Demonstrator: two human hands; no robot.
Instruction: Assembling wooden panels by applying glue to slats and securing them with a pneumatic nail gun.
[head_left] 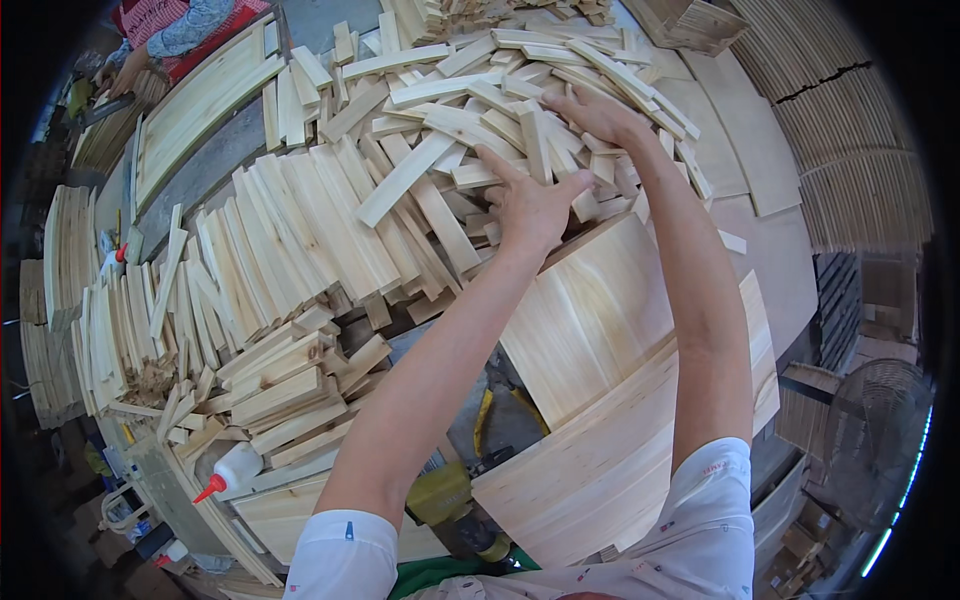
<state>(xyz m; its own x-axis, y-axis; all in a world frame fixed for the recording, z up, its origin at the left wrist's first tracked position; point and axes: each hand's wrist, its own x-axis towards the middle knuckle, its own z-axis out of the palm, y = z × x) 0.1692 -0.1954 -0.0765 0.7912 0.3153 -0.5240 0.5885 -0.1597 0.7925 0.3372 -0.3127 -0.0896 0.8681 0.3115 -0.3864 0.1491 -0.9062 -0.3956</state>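
My left hand (532, 208) rests at the near edge of a heap of loose wooden strips (430, 88), its thumb and index finger spread wide. A short pale wood strip (536, 140) lies just beyond it, between thumb and index finger but not visibly gripped. Farther to the right, my right hand (600, 117) reaches over the same heap with its fingers extended and touching the strips; some fingertips are hard to make out among the wood. Under my forearms are flat wooden panels (590, 310), one overlapping another.
Rows of boards (310, 220) and stacked short blocks (285, 390) lie to the left. A white glue bottle (238, 467) with a red tip and a yellow-green power tool (440, 493) are near me. A co-worker's hand (128, 72) shows at upper left; a fan (880, 410) stands right.
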